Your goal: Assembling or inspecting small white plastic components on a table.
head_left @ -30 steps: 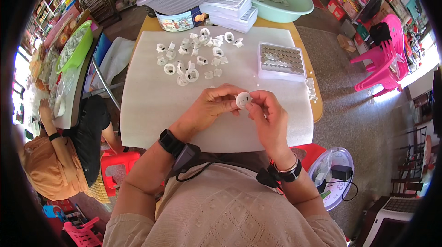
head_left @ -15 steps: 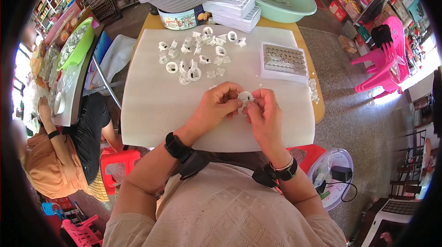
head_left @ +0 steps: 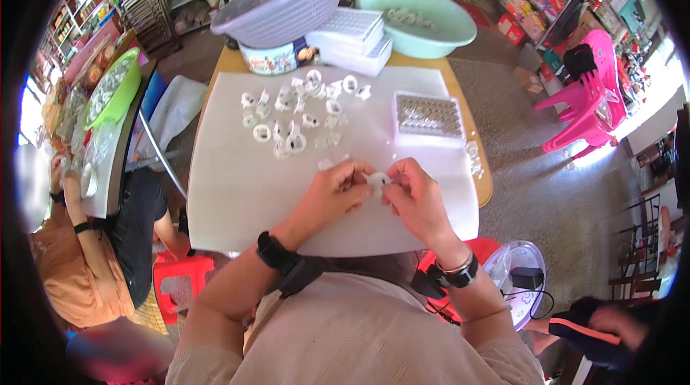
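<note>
A small round white plastic part [head_left: 378, 182] with a dark spot on it is pinched between my two hands over the front half of the white-topped table. The fingertips of my left hand [head_left: 335, 195] grip its left side. On its right side, my right hand [head_left: 420, 202] has thumb and fingers closed on it. Blur and fingers hide its finer detail. Beyond my left hand lie many similar white ring-shaped parts [head_left: 295, 143], some with dark centres. Farther right, a white tray [head_left: 431, 142] holds rows of small silvery pieces.
At the table's back stand a lilac basket [head_left: 280, 22] on a round tub [head_left: 269, 59], stacked white trays [head_left: 352, 40] and a pale green basin [head_left: 417, 47]. Small white bits [head_left: 474, 160] lie at the right edge. A person in orange [head_left: 75, 263] sits left; another person's arm [head_left: 622, 324] shows lower right.
My view has tilted upward, so the table sits lower in it. The white part has turned between my fingers, with both hands still on it. A person has appeared at lower right.
</note>
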`<state>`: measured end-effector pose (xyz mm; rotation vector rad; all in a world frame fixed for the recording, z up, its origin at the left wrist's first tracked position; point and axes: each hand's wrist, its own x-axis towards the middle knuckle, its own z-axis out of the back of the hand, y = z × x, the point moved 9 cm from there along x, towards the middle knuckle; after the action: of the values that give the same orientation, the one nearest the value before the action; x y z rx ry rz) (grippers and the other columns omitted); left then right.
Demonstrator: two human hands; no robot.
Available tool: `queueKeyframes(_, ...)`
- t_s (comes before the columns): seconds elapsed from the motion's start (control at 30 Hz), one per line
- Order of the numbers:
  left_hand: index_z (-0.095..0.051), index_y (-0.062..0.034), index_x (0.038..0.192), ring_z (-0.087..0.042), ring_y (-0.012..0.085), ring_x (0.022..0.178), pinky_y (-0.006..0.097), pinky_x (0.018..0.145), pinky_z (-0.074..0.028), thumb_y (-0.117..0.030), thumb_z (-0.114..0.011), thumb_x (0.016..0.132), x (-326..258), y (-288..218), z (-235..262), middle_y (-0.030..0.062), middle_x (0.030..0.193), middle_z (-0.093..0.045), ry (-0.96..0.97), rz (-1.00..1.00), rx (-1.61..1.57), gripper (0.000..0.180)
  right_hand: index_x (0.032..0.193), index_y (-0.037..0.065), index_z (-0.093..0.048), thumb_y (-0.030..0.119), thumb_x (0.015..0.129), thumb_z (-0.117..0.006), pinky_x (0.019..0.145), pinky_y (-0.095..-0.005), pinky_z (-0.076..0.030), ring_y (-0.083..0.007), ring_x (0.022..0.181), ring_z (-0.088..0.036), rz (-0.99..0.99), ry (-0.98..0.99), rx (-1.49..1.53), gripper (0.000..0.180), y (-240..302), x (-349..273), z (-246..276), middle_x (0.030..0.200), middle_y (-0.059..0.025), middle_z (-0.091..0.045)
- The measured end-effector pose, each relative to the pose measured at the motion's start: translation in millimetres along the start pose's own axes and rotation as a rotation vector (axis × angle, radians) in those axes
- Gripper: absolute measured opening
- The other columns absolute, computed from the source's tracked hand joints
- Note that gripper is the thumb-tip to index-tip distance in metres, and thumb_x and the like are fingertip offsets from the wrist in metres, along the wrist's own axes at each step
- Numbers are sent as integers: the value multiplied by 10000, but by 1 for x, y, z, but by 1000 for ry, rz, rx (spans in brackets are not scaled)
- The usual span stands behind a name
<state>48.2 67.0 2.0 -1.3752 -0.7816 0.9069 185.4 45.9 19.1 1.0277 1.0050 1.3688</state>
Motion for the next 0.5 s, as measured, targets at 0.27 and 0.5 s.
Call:
queueKeyframes(0.27,-580,-29,1147,-562,62,697,211,589,-468,-102,-568,941,-3,4,-3,12,833,-600,65,27,-93,219,1012,-7,-552,105,838,-601,571,-286,-473,-134,596,-581,44,-126,15,212,59,113,96,773,-80,-662)
queueKeyframes(0.5,-577,-5,1112,-547,75,690,228,611,-462,-95,-555,942,-3,3,2,17,816,-589,54,37,-150,194,1098,-25,-570,81,884,-566,633,-239,-460,-96,674,-547,203,-115,257,239,77,135,80,883,-57,-646)
